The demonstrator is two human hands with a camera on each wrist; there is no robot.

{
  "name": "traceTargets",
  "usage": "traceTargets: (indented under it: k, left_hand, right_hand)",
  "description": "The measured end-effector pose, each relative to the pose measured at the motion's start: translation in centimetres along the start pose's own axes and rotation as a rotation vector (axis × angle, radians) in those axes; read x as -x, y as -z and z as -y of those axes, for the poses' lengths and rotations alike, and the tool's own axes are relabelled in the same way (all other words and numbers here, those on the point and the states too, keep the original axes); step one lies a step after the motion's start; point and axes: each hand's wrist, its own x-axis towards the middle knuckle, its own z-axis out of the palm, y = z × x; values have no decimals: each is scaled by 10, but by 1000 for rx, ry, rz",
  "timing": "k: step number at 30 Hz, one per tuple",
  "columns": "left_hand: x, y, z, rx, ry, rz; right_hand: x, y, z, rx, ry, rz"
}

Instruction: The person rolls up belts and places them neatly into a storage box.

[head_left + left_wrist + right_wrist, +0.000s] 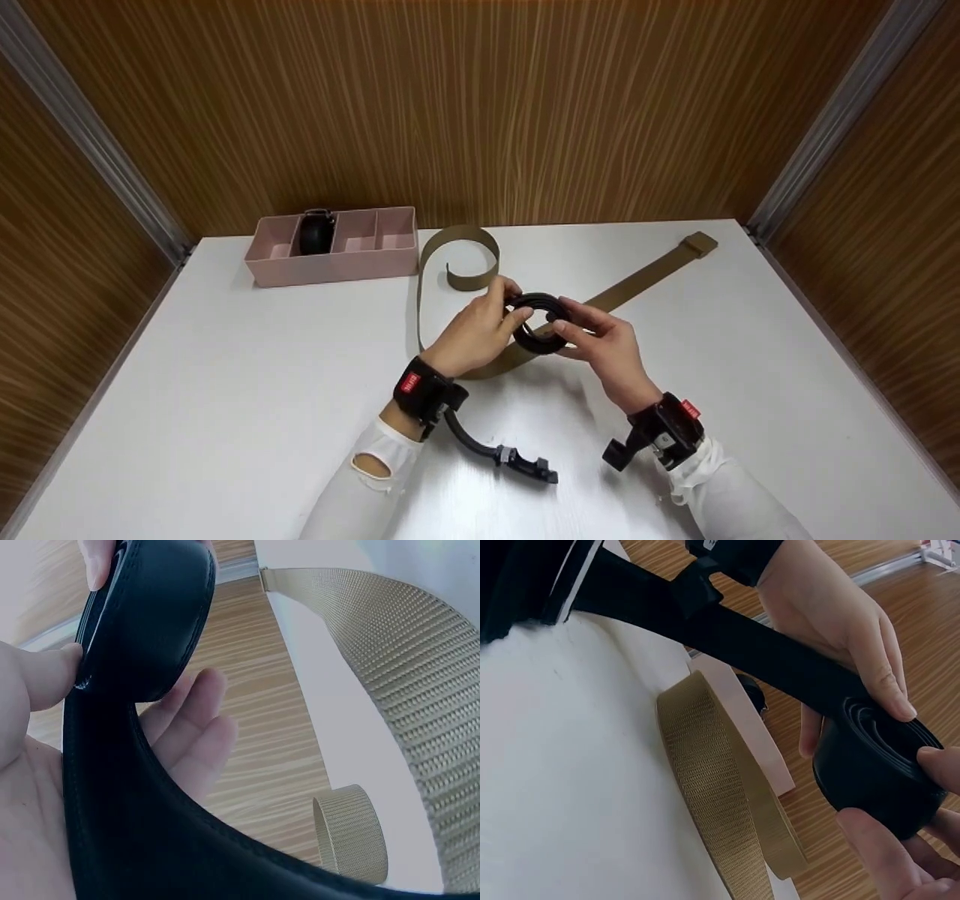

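A black leather belt [538,346] is rolled into a coil above the middle of the table, held between both hands. My left hand [469,336] pinches the coil's left side, thumb in front and fingers behind. On the opposite side, my right hand [616,361] grips it between thumb and fingers. The belt's unrolled strap [735,637] runs back beneath the left wrist, and its buckle [531,468] end hangs toward the table's front. Behind the hands, a tan woven belt [641,283] lies loosely, one end curled, the other end with a tan buckle [700,244] at back right.
A pink divided box [337,268] stands at the back left of the white table [225,390]. One compartment holds a rolled black belt [316,234]. Wood-patterned panels [480,112] enclose the table at the back and sides.
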Motion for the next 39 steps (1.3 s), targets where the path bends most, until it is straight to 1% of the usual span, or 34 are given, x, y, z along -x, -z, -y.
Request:
traceTargets:
  k: [4,7,10,14,16,18,20,23,25,27,30,33,36,39]
  left_hand:
    - [1,0,-1,1,14,19]
    - [1,1,-2,1,18,36]
    - [2,0,-2,-12,3,52]
    - [2,-1,0,-61,-38,100]
    - [2,-3,0,-83,-54,123]
    - [2,-3,1,-90,-57,135]
    - [2,-3,1,-79,-44,126]
    - [1,-1,0,-65,-19,83]
    - [2,2,-1,-68,-2,55]
    - [2,6,-2,-84,1,46]
    - [3,10,-2,-94,5,75]
    - [2,12,-1,-77,2,106]
    - [1,11,1,-30,8,118]
    - [0,9,2,45,23,119]
  right_hand:
    - [0,-2,-1,1,-17,3]
    - [0,2,0,37,-25,40]
    - [-2,8,4,112,-16,97]
    - [-4,14,7,233,5,175]
    - [-5,16,8,257,8,207]
    - [-5,16,7,251,3,222]
    - [-6,17,7,231,-6,216]
    - [-6,16,6,218,-10,184]
    - [-6,16,5,218,-9,161]
    - [-7,16,4,220,-9,142]
    - [-7,17,4,225,-9,126]
    - [-7,17,3,225,-10,122]
    - [-7,18,2,201,-17,116]
    - [-8,18,1,158,-26,101]
